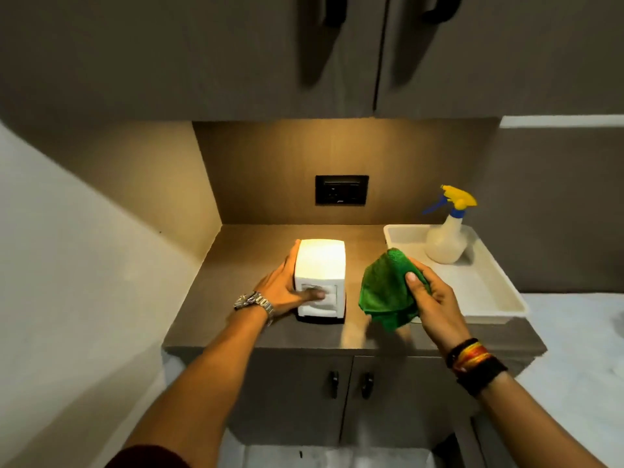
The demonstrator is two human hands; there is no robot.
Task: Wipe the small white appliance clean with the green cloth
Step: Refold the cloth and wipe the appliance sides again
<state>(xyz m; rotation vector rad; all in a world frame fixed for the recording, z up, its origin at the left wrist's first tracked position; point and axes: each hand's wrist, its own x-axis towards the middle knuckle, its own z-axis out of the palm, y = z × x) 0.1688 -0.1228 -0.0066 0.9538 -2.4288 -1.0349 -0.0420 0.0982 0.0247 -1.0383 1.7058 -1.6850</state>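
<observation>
Brown wood-look bench in a lit alcove, carrying a small white box-shaped appliance and a shallow white plastic tray.

The small white box-shaped appliance stands upright on the bench, its dark base on the surface, touching the left hand's fingers, which lie along its left side while the thumb presses its front face. The shallow white plastic tray rests on the bench's right part, just beyond and right of the right hand's fingers; its near right corner overhangs the bench edge. Bare bench surface shows between the two sets of fingers and behind the appliance up to the back wall.
</observation>
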